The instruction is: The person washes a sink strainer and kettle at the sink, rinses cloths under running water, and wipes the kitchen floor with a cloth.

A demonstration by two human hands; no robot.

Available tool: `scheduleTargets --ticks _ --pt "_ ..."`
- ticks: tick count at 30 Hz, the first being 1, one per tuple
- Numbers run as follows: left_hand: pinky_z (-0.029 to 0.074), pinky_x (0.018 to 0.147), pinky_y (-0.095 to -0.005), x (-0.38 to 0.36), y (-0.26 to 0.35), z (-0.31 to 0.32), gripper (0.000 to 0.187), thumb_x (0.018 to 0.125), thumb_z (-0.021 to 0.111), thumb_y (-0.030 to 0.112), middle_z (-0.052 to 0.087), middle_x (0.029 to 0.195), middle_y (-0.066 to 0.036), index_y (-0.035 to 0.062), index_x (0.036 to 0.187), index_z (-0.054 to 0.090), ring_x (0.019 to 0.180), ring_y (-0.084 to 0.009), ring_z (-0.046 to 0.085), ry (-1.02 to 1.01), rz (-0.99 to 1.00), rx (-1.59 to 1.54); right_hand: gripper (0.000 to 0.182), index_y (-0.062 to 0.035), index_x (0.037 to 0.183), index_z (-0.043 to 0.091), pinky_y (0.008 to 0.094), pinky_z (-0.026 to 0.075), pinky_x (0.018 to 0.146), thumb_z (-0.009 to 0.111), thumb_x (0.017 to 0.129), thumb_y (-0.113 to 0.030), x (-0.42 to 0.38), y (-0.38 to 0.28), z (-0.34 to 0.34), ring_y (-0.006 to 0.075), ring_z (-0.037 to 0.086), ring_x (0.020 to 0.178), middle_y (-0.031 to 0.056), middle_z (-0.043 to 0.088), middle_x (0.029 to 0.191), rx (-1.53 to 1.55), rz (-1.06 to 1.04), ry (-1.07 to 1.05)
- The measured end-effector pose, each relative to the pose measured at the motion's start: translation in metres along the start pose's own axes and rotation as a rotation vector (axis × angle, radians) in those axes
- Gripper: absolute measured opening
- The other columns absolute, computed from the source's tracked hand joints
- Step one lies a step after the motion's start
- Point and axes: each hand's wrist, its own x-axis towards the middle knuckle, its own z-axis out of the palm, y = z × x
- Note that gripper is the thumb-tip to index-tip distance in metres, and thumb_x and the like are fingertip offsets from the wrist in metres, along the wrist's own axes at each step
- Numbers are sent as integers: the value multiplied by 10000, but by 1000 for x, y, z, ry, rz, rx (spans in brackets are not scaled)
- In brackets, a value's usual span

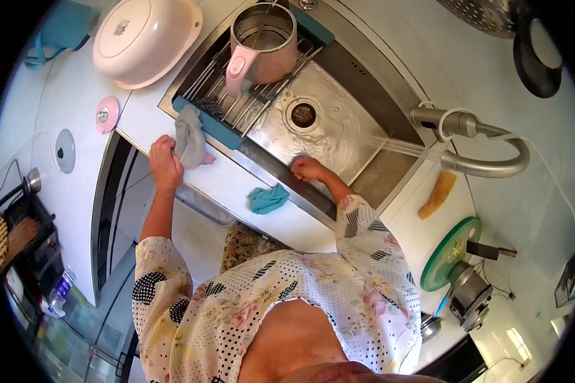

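My left hand (165, 163) is closed at the counter's front edge, pressed up beside a grey cloth (189, 139). Whether its fingers grip the cloth cannot be made out. The cloth's upper end lies against the teal end of a metal rack (269, 112) that spans the sink. Inside the sink (338, 121), my right hand (308, 170) is down at the near wall with fingers curled; something dark shows at the fingertips, too small to name. Water streams from the faucet (492, 167) onto the wet sink floor. A teal cloth (269, 199) is crumpled on the counter between my arms.
On the rack stands a pink-handled pot (262, 54). Left of the sink are an upturned pink basin (144, 45), a pink lid (107, 115) and a glass lid (65, 151). To the right lie a yellowish sponge (437, 195) and a green round board (450, 254) near a knife.
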Motion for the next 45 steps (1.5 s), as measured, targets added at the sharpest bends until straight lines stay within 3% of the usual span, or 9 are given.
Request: scheduleTargets --ticks 2,3,5,8,15,19,29,37,45 --pt "376 797 -404 0 -3 2 261 664 481 -45 519 1006 -129 46 908 477 907 -324 483 -6 -8 12 183 -43 793 583 243 445 502 530 860 -205 40 -11 -11 105 544 566 20 584 677 178 -97 24" --pt "377 794 -404 1 -4 2 261 663 481 -44 519 1003 -128 46 907 477 904 -323 484 -3 -5 18 179 -30 800 583 243 451 511 528 858 -190 75 3 -27 109 548 567 26 585 679 -168 -297 190" --pt "378 786 -403 0 -4 1 260 662 482 -43 521 997 -126 48 905 476 899 -322 486 -6 1 23 176 -1 858 591 239 467 563 515 861 -160 82 -17 -29 107 552 589 40 587 690 154 -360 480" --pt "379 779 -404 2 -1 -1 254 663 486 -37 520 989 -123 52 901 476 891 -319 487 -18 -10 14 214 -35 983 605 375 502 670 535 793 -103 31 -71 -26 314 619 750 139 640 865 -572 -598 1027" --pt "378 774 -404 1 -4 -3 264 653 486 -39 519 983 -117 61 897 476 888 -313 485 -34 -17 9 504 -61 1221 452 430 499 747 540 736 -168 16 -74 -3 367 587 896 203 421 1288 -848 -276 770" --pt "377 774 -404 -1 -7 0 277 648 490 -41 519 982 -111 61 905 476 893 -310 484 -8 -3 7 531 -66 1187 491 434 498 733 600 692 -224 35 -79 -10 367 590 873 239 462 1225 -855 -199 836" --pt "378 771 -399 -3 -4 -6 249 656 528 -9 512 957 -76 75 887 487 895 -285 484 5 7 6 322 -115 1021 561 405 497 647 630 708 -148 -4 -78 12 312 602 790 115 580 969 -1061 -221 869" --pt "398 791 -387 -6 -6 -7 211 677 531 7 525 940 -80 73 877 505 906 -285 494 4 -39 -31 229 -92 906 582 373 478 649 615 682 -55 -144 -120 106 293 584 751 83 574 885 -847 -640 1046" --pt "456 741 -315 -71 -26 -62 189 747 523 -28 573 961 -101 53 917 548 881 -255 552 144 -150 -504 271 -76 886 615 350 482 633 654 629 -1 -172 -150 267 277 592 737 95 603 865 -650 -1054 875"
